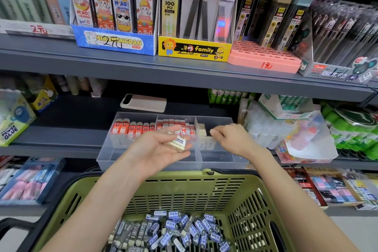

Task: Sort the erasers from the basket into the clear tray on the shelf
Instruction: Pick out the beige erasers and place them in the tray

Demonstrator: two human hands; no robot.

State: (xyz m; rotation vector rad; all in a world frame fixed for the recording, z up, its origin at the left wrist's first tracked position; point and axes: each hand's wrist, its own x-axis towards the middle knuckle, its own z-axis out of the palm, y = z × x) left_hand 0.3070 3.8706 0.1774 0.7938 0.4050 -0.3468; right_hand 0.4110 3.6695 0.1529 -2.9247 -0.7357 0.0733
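A heap of blue-sleeved erasers point(173, 231) is seen in the green basket point(241, 200). A cream eraser point(177, 142) is gripped in the left hand point(161, 147) above the clear tray point(221, 162) on the shelf point(67, 129). The right hand point(231, 139) is held apart over the right compartment, fingers curled; whether anything is pinched cannot be told.

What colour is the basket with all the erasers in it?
The basket is olive green, clearest in the head view.

Two hands are shown, the left hand point(152, 146) and the right hand point(231, 139). One white eraser point(177, 143) is counted in the left hand; beyond the hands, one three-compartment clear tray point(147, 164) and one phone point(143, 102); beneath them, one basket point(184, 176), its loose erasers point(173, 231) uncountable.
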